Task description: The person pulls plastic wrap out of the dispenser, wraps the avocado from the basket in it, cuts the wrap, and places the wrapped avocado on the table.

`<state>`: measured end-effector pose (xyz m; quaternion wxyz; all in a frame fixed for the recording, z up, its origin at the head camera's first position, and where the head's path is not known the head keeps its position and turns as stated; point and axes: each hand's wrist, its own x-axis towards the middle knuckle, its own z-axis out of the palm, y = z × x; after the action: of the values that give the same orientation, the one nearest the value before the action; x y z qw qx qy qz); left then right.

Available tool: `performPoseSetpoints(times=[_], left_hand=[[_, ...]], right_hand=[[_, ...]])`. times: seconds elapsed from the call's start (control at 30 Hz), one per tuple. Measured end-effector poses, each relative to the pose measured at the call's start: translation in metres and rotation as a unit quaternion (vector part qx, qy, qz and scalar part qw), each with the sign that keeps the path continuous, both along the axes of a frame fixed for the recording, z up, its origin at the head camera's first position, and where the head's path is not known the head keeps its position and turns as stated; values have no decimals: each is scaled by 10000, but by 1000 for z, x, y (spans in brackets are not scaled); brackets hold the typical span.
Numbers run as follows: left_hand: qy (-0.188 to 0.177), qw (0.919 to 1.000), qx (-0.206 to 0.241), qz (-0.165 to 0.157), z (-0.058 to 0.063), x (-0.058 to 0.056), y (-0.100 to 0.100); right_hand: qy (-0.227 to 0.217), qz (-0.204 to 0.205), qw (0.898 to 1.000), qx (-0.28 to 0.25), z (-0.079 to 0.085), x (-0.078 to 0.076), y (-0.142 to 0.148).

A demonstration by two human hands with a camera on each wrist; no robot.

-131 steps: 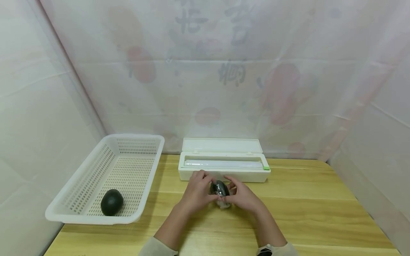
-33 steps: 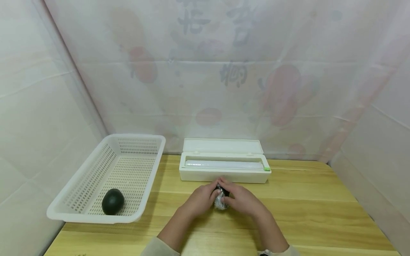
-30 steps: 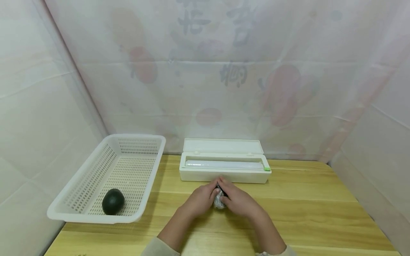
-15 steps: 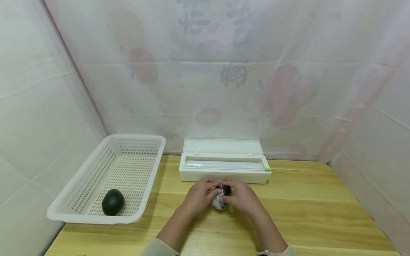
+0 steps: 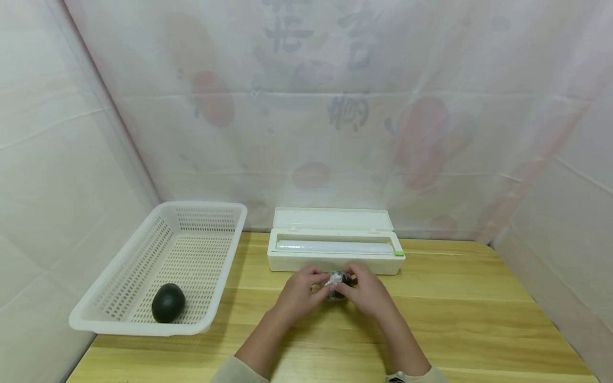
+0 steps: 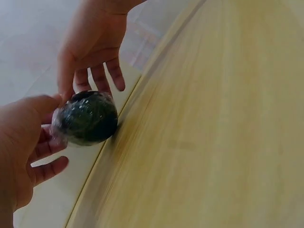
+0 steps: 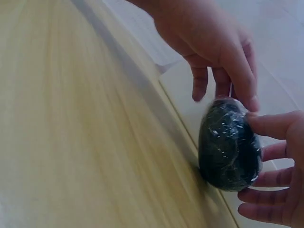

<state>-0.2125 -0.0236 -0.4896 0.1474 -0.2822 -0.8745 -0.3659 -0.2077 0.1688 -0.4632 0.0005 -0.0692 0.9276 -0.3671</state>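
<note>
A dark green avocado [image 5: 339,292] wrapped in clear cling film is between my two hands, just in front of the white cling film box [image 5: 335,263]. Crumpled film shows pale on top of it in the head view. My left hand [image 5: 295,296] pinches the film and the avocado's left end with thumb and fingertips. From the other side my right hand [image 5: 371,296] holds the avocado, thumb on the near side and fingers around the far side. In the right wrist view the wrapped avocado [image 7: 229,147] looks shiny and creased.
A white perforated basket [image 5: 225,276] stands at the left, with one unwrapped avocado [image 5: 168,303] in its near part. The box lid [image 5: 332,218] is up, and a film roll [image 5: 334,247] lies inside. Patterned curtain [image 5: 306,133] surrounds the wooden table [image 5: 469,319].
The avocado has been turned, so its crumpled film now faces up instead of toward me. My fingertips, joined at its far side a second ago, have come apart.
</note>
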Motion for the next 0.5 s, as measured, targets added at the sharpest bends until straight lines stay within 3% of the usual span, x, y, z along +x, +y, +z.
performPoseSetpoints(times=[0.13,0.3,0.5], left_hand=[[47,9988,-469,121,0,1,3],[52,9978,-619,230,-2,2,4],[-595,9972,-435,88,-5,2,5]], right_hand=[[145,-127,9996,211,0,0,-3],[353,-194,9980,488,-3,0,-5],[391,-160,9979,488,-6,-1,-5]])
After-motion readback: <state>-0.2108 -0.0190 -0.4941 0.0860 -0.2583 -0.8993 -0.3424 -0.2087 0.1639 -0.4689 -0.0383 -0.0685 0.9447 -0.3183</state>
